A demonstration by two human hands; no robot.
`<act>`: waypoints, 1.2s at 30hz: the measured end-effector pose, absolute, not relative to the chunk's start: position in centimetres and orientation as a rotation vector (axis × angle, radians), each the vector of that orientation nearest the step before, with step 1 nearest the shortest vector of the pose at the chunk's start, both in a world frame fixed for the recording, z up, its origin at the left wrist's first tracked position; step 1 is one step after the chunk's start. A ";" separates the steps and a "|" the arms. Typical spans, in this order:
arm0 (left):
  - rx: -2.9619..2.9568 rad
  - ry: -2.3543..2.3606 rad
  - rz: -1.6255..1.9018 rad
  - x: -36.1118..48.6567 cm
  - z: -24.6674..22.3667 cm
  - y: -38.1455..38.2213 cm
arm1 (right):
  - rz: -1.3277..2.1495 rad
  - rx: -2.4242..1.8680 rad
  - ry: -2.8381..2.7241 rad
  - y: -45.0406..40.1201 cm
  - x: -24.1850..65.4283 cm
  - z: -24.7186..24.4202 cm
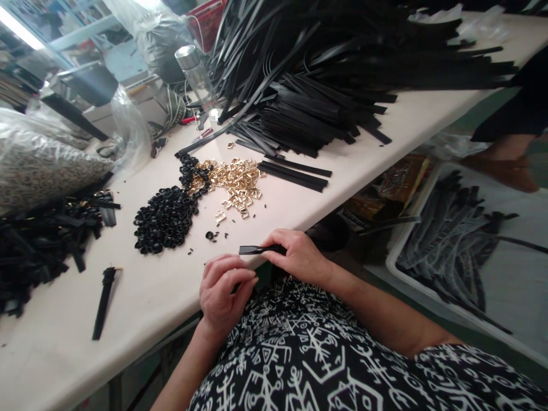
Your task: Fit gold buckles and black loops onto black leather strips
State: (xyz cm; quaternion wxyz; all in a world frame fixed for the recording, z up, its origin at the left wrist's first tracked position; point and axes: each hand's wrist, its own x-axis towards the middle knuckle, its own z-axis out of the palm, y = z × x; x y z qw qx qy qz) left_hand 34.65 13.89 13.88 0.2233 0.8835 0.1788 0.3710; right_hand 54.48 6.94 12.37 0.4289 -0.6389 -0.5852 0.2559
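Note:
My right hand [299, 257] is closed on a short black strap [250, 250]. The strap's flat end sticks out to the left, over the table's front edge. My left hand [225, 291] is beside it, fingers curled in and thumb near the fingertips; anything held there is hidden. Beyond my hands are a heap of small black loops [165, 220] and a pile of gold-coloured square buckles [240, 182]. A few black scraps [209, 235] lie just in front. On the left, a single black strap piece fitted at its top end [103, 305] rests on the table.
Three or so cut straps [295, 174] lie right of the buckles, before a large bundle of black straps [308, 114]. A glass bottle [197, 80] stands behind. More strap pieces [38, 245] are heaped at left. A white bin [391, 260] with straps sits lower right, near a person's foot [505, 168].

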 end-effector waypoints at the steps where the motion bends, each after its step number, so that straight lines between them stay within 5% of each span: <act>1: 2.368 0.467 0.987 34.2 14.0 13.7 | 0.641 -1.597 -1.458 6.9 54.7 12.4; 14: 1.183 0.974 0.674 34.8 12.5 14.3 | 0.656 -1.500 -1.595 6.6 53.5 13.3; 29: 1.041 0.950 0.675 35.6 12.3 14.5 | 0.178 -1.500 -1.829 7.9 51.6 11.3; 36: 1.487 1.039 0.607 34.0 12.8 17.2 | 0.260 -1.497 -1.800 8.8 52.7 10.8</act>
